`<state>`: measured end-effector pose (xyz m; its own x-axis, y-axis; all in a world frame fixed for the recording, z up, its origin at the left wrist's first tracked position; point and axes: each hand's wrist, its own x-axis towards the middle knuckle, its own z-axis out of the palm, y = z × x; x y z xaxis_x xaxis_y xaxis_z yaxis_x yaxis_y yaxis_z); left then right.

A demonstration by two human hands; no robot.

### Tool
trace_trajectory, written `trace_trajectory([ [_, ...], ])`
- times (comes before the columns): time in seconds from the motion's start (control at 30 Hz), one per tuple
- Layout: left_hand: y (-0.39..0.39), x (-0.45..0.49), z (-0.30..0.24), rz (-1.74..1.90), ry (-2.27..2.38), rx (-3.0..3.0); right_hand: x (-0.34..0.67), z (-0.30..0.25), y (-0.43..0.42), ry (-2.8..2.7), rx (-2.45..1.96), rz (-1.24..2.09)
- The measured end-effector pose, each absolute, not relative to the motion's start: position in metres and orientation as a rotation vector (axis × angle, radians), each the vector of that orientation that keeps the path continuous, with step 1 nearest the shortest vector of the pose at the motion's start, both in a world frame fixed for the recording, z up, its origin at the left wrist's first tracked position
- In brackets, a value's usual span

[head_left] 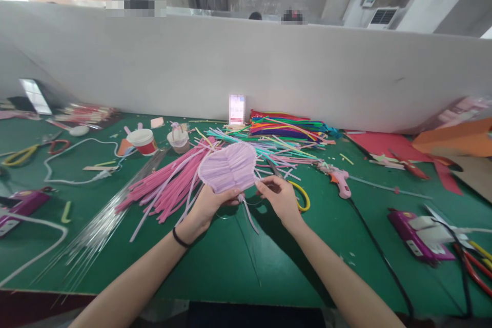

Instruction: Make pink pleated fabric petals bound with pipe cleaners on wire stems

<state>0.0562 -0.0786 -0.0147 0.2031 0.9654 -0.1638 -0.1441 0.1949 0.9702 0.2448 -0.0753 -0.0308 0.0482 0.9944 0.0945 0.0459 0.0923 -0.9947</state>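
Observation:
A lilac fan-shaped petal point(230, 164) made of pipe cleaners, with a scalloped rim and a crease down its middle, is held up above the table. My left hand point(213, 207) grips its lower edge, thumb on top. At its lower right corner, my right hand point(279, 195) is closed in a pinch on the edge. Below the petal hang a loose lilac pipe cleaner point(251, 218) and thin wires. A fine wire loop also runs between my hands; where its ends go is hidden by the fingers. Yellow-handled scissors point(303, 197) lie just behind my right hand.
Pink pipe cleaners point(169, 184) and a bundle of metal wires point(111, 215) lie left; multicoloured pipe cleaners point(288, 125) lie behind. A pink glue gun point(340, 184) with a black cord and a purple power strip point(418, 236) are right. Paper cups point(142, 142) and a phone point(237, 109) stand near the partition point(246, 61).

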Motion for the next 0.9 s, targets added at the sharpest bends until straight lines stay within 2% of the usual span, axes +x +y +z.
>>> trace_trajectory([
  [0.27, -0.093, 0.058, -0.025, 0.988, 0.998, 0.87, 0.247, -0.04, -0.073, -1.314, -1.235, 1.133],
  [0.4, -0.137, 0.036, -0.025, 0.755, 1.012, 0.858, 0.254, -0.05, -0.07, -1.58, -1.3, 1.307],
  [0.53, -0.173, 0.009, -0.007, 0.162, 1.0, 1.323, 0.259, -0.05, -0.071, -1.847, -1.315, 1.308],
  [0.6, -0.172, 0.004, 0.001, 0.199, 1.086, 1.728, 0.259, -0.047, -0.071, -1.927, -1.314, 1.248],
  [0.7, -0.146, 0.009, 0.0, 0.473, 1.091, 2.255, 0.258, -0.046, -0.071, -1.981, -1.328, 1.179],
  [0.9, -0.104, 0.024, -0.038, 0.321, 0.831, 2.652, 0.256, -0.047, -0.068, -1.988, -1.303, 1.149],
])
